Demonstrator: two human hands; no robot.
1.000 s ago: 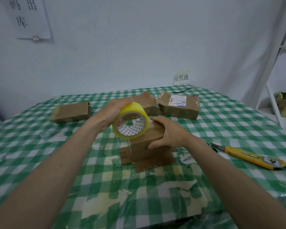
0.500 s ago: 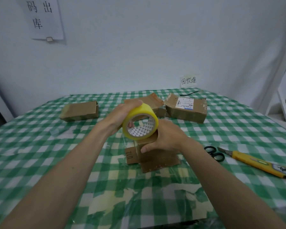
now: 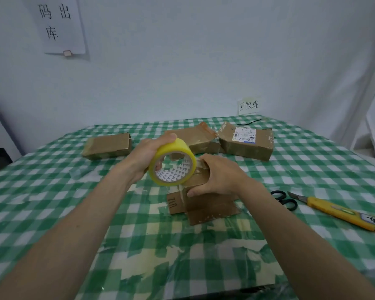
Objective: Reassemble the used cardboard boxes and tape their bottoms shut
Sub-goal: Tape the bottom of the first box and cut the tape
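Black characters 码出库 are printed on a white paper sheet [image 3: 62,24] at the upper left of the frame; a small note [image 3: 248,105] on the wall right of centre reads 回收堆. Mid-frame, the left hand [image 3: 148,153] grips a roll of yellow tape [image 3: 172,162], fingers hooked through its white patterned core. The right hand [image 3: 217,177] curls around a small brown cardboard box [image 3: 204,199] standing on the green-and-white checked tablecloth [image 3: 52,191], one flap printed "ZIO". Behind lie a plain box [image 3: 107,146], a torn box [image 3: 200,137] and a box with a white shipping label [image 3: 247,142]. At the right edge lie black scissors [image 3: 285,200] and a yellow utility knife [image 3: 342,213].
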